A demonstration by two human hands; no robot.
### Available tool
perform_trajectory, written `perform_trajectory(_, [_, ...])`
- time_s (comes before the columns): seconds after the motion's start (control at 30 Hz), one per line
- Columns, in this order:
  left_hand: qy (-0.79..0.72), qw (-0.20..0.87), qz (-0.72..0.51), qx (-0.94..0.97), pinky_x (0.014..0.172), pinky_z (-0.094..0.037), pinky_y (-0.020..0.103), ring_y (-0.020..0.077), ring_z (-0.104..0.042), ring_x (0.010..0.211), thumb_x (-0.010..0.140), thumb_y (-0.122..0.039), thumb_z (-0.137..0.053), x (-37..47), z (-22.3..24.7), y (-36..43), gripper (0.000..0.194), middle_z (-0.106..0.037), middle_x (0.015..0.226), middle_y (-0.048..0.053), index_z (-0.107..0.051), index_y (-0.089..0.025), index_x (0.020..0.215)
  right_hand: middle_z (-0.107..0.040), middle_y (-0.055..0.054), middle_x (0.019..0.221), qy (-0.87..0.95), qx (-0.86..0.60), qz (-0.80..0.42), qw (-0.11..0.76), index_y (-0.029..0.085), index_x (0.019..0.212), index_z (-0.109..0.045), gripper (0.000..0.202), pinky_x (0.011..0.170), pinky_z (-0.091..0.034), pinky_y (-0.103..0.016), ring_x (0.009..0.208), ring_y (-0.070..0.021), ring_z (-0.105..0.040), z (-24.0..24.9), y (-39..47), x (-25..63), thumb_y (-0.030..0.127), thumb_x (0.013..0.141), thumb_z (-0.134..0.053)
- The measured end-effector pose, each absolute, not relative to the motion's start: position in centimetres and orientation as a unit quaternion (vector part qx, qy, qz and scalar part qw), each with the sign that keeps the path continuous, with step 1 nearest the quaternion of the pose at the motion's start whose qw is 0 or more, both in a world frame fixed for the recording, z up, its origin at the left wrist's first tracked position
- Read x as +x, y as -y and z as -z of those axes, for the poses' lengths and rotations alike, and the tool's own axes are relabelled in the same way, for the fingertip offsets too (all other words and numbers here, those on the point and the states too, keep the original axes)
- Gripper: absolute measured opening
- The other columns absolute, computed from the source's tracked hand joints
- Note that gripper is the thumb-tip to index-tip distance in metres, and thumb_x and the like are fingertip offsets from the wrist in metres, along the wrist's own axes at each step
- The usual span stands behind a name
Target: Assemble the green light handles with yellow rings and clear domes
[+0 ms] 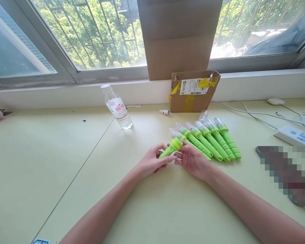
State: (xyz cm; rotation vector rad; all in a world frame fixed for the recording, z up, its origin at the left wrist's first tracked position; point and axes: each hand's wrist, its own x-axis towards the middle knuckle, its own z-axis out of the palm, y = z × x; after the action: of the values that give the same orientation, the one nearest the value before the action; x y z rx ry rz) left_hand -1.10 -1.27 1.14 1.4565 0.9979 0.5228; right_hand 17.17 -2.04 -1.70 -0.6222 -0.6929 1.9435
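Note:
My left hand [155,161] is wrapped round a green flashlight body [169,149], which has a yellow ring and a threaded end without a clear cap. The threaded end points up and to the right. My right hand [193,161] is beside that end, palm turned inward, its fingers apart and curved; some fingertips are behind the rim, so contact there is unclear. Just beyond my right hand, several green flashlights [225,137] with clear caps lie side by side in a slanted row. A loose clear cap [203,116] rests behind the row.
A cardboard box [193,103] stands by the wall, with a small white-and-red piece [164,112] beside it. Left of these is a water bottle [118,110]. At right are a power strip [293,135], cables and a blurred dark object [287,176].

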Motion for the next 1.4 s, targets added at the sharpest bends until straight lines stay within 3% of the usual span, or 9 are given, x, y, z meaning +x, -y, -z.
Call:
perform_trajectory(0.27, [-0.419,0.584,-0.271,0.640,0.043,-0.038,0.019,0.0081,-0.053,0.049,0.082,-0.045,-0.060,-0.9,-1.1,1.0,0.030,-0.059,0.067,0.000,-0.057,-0.015,0.079,-0.063,0.001,0.084,0.261,-0.264,-0.788,0.491,0.022,0.097,-0.064,0.019,0.063,-0.049,-0.025,0.063,-0.0090,-0.055,2.0,2.0,17.3,0.017,0.079,-0.061])
perform_trajectory(0.5, [-0.396,0.584,-0.253,0.662,0.045,-0.034,0.020,0.0064,-0.046,0.047,0.087,-0.045,-0.052,-1.2,-1.2,0.8,0.036,-0.052,0.059,-0.002,-0.057,-0.013,0.070,-0.062,0.002,0.081,0.242,-0.265,-0.786,0.504,0.022,0.095,-0.065,0.016,0.062,-0.050,-0.026,0.063,-0.0091,-0.055,2.0,2.0,17.3,0.016,0.080,-0.065])
perform_trajectory(0.83, [-0.402,0.595,-0.228,0.658,0.041,-0.028,0.019,0.0046,-0.036,0.041,0.090,-0.051,-0.045,-1.4,-0.3,0.7,0.034,-0.050,0.059,-0.005,-0.053,-0.017,0.091,-0.063,0.001,0.084,0.266,-0.245,-0.791,0.494,0.020,0.096,-0.066,0.015,0.063,-0.051,-0.025,0.064,-0.0085,-0.055,2.6,1.9,17.4,0.015,0.083,-0.060])
perform_trajectory(1.07, [-0.414,0.598,-0.275,0.629,0.038,-0.031,0.017,0.0057,-0.043,0.040,0.086,-0.051,-0.052,-0.9,0.0,0.9,0.032,-0.060,0.063,-0.004,-0.040,-0.021,0.083,-0.061,0.002,0.082,0.255,-0.248,-0.791,0.498,0.021,0.095,-0.066,0.014,0.063,-0.051,-0.025,0.063,-0.0081,-0.054,2.6,1.8,17.6,0.016,0.084,-0.059])
perform_trajectory(1.2, [-0.408,0.602,-0.276,0.629,0.041,-0.037,0.019,0.0064,-0.050,0.044,0.088,-0.050,-0.049,-0.9,-0.4,0.9,0.032,-0.066,0.072,0.001,-0.045,-0.019,0.082,-0.060,0.001,0.082,0.276,-0.250,-0.794,0.481,0.017,0.094,-0.068,0.013,0.062,-0.050,-0.023,0.062,-0.0072,-0.053,2.4,1.8,17.6,0.017,0.085,-0.059])
perform_trajectory(1.4, [-0.411,0.580,-0.284,0.643,0.042,-0.037,0.018,0.0060,-0.050,0.046,0.089,-0.050,-0.046,-1.0,-0.4,0.8,0.033,-0.061,0.070,-0.001,-0.049,-0.017,0.082,-0.061,0.001,0.089,0.288,-0.251,-0.794,0.473,0.020,0.098,-0.067,0.015,0.064,-0.051,-0.024,0.066,-0.0084,-0.056,2.2,1.9,17.4,0.019,0.086,-0.059])
